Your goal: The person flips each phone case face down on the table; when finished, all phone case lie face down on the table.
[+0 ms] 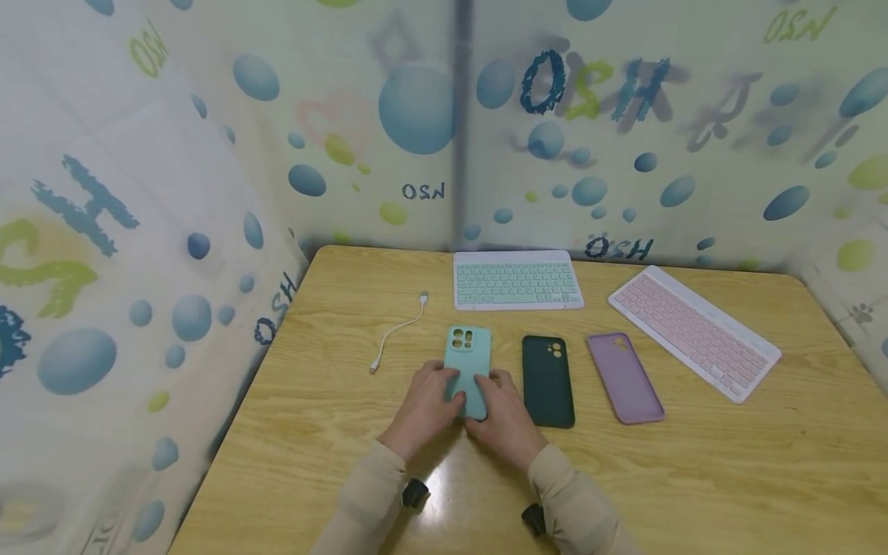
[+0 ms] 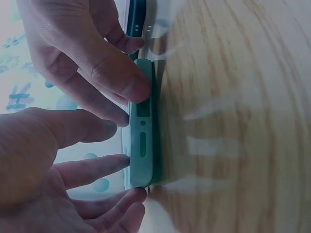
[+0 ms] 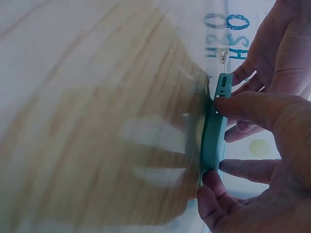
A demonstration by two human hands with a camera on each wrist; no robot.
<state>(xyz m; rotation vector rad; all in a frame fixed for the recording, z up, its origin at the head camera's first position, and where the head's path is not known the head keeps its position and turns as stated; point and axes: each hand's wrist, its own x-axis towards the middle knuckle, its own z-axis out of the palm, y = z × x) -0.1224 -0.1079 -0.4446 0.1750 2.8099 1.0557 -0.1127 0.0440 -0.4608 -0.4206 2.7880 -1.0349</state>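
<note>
A mint-green phone case (image 1: 472,364) lies on the table with its outer back up and its camera cutouts at the far end. My left hand (image 1: 428,405) holds its left side, with fingertips at the edge and the thumb over the back. From the other side my right hand (image 1: 509,420) grips it. In the left wrist view the right thumb (image 2: 131,87) presses the near short edge, beside the port slots. The right wrist view shows fingers of my right hand (image 3: 291,145) around the case's corner and long side.
Right of the hands lie a dark green phone case (image 1: 548,385) and a lilac phone case (image 1: 627,381). A short white cable (image 1: 398,327) curves at the left. Behind are a mint-keyed keyboard (image 1: 515,287) and a slanted pink-keyed keyboard (image 1: 694,331), near the patterned wall (image 1: 486,208).
</note>
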